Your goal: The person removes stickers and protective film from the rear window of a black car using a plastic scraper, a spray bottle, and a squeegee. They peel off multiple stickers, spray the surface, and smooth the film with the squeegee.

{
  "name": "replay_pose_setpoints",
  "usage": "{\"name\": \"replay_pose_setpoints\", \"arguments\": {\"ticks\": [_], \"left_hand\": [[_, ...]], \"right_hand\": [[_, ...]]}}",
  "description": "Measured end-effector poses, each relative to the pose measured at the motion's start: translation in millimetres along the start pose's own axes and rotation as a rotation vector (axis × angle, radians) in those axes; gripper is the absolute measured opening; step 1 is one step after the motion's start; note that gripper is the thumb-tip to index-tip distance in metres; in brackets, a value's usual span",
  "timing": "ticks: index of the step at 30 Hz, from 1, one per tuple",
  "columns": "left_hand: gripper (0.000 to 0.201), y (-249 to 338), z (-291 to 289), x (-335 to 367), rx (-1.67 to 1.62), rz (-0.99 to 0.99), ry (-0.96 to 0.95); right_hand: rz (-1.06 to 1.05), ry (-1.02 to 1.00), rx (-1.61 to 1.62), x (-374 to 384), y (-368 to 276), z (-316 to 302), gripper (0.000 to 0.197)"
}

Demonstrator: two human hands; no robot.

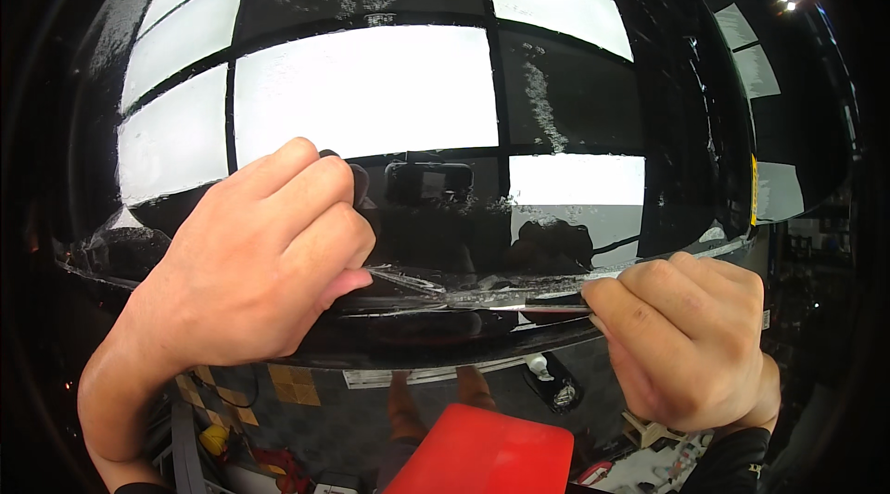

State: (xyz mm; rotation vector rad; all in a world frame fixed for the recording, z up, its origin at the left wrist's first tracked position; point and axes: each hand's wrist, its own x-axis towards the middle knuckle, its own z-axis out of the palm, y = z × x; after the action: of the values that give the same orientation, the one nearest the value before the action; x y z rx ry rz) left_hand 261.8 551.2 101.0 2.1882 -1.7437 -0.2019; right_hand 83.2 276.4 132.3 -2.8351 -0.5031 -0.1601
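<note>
A glossy black car panel (575, 91) fills the view, with clear film along its near edge. My left hand (278, 244) is closed above that edge, pinching the clear film (408, 281), which runs wrinkled and taut from my thumb toward the middle of the edge. Farther right, my right hand (686, 336) is closed at the same edge, fingertips pressed together. From them a thin, dark, blade-like strip (556, 306) points left along the film's border; the part inside my fingers is hidden.
Bright ceiling panels and a dark hand shape reflect in the panel. A yellow strip (754, 190) marks its right side, beside another dark shiny surface (797, 123). Below are something red (491, 452) at my front, my legs (405, 406), a grey floor and a black tray-like object (558, 387).
</note>
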Motion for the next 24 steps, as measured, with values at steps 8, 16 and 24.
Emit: {"name": "replay_pose_setpoints", "arguments": {"ticks": [8, 16, 24], "left_hand": [[0.028, 4, -1, -2, 0.001, -0.041, -0.001], [0.027, 6, -2, -3, 0.028, -0.069, -0.018], [0.028, 6, -1, -3, 0.020, -0.100, -0.021]], "right_hand": [[0.004, -0.024, -0.004, -5, 4, -3, 0.033], [0.036, -0.023, -0.008, -11, 5, -4, 0.034], [0.052, -0.010, -0.018, -19, 10, -4, 0.034]]}}
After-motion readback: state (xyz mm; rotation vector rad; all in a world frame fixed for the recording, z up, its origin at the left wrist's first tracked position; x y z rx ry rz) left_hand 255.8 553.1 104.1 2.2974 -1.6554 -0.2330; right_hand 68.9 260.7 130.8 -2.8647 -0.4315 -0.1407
